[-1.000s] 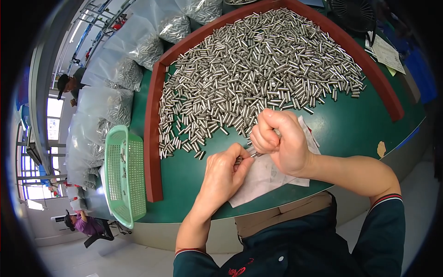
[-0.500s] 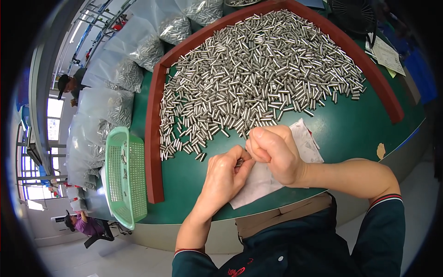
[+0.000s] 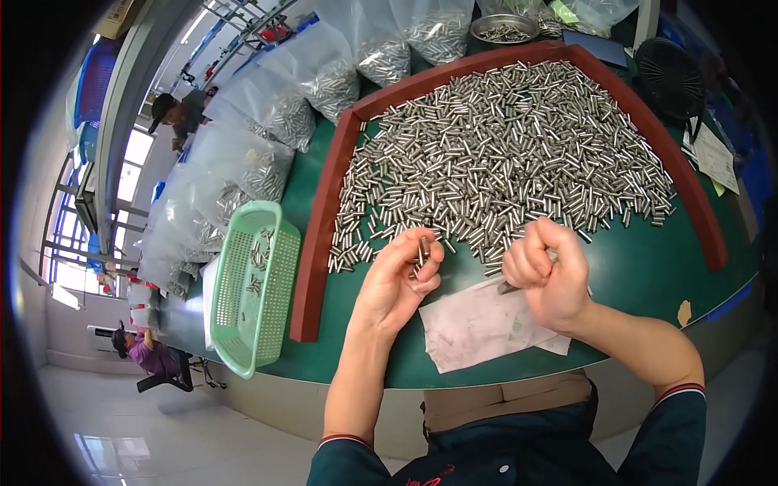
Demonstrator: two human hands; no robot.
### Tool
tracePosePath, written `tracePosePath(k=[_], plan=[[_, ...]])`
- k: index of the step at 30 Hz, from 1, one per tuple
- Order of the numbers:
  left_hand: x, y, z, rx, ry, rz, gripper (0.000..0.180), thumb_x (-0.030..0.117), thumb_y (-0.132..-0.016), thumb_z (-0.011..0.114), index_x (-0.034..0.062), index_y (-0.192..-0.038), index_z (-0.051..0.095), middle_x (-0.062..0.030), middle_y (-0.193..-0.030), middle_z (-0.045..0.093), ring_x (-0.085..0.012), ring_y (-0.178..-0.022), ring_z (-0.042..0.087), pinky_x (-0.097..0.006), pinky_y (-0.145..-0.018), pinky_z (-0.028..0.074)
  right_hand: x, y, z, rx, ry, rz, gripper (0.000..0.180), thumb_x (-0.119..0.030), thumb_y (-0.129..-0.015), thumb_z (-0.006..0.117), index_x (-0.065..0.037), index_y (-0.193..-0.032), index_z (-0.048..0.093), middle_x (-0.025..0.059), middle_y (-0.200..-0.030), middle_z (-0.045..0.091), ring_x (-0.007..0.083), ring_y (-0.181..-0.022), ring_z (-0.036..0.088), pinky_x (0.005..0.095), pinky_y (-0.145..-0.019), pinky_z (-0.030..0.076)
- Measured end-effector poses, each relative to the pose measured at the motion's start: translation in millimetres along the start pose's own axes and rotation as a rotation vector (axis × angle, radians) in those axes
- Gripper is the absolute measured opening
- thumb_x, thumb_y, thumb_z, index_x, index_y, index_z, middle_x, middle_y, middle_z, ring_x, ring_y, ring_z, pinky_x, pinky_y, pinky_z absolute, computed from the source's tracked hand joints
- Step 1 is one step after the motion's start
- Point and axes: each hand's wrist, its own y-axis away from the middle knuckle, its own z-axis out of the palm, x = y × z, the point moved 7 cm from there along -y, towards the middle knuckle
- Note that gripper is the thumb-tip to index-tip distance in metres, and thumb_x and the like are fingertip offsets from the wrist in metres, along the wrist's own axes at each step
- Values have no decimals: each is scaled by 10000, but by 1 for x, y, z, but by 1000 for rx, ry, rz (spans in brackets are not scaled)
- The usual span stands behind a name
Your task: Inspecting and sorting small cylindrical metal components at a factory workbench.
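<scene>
A broad pile of short silvery metal pins covers the green tabletop before me. At the pile's near edge, my left hand is curled with a few metal pins between thumb and fingers. My right hand is closed in a loose fist to the right of it, apart from the left. A metal pin shows at the lower side of that fist; anything else inside is hidden. Under and between the hands lies a smudged white cloth.
A dark red wooden border bounds the pile. Left of it stands a pale green plastic basket with some pins inside. Clear bags of pins line the far left. A metal bowl and black fan are at the back.
My hands have moved apart, the right one going rightward. Pins now show in my left fingers. The whole view has shifted, with the table appearing farther right and lower.
</scene>
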Motion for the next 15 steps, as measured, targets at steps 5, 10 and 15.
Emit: tracePosePath(k=[5, 10, 15], plan=[[19, 1, -4, 84, -403, 230, 328, 258, -920, 382, 46, -684, 464, 15, -516, 329, -60, -441, 248, -207, -417, 202, -1, 0, 2, 18, -59, -6, 392, -220, -859, 340, -99, -492, 279, -13, -418, 252, 85, -398, 187, 248, -404, 164], [27, 7, 26, 314, -1570, 644, 87, 74, -738, 612, 15, -800, 624, -108, -632, 590, -189, -513, 547, -269, -507, 427, -3, -1, 0, 34, -39, -2, 397, -223, -857, 347, -98, -487, 274, -15, -426, 253, 82, -399, 192, 245, -400, 164], [18, 6, 27, 184, -1734, 739, 98, 85, -723, 612, 39, -809, 613, -126, -679, 597, -282, -586, 569, -348, -529, 438, -3, -1, 0, 35, -21, -11, 399, -225, -856, 348, -95, -486, 276, -18, -431, 252, 79, -403, 197, 243, -401, 166]])
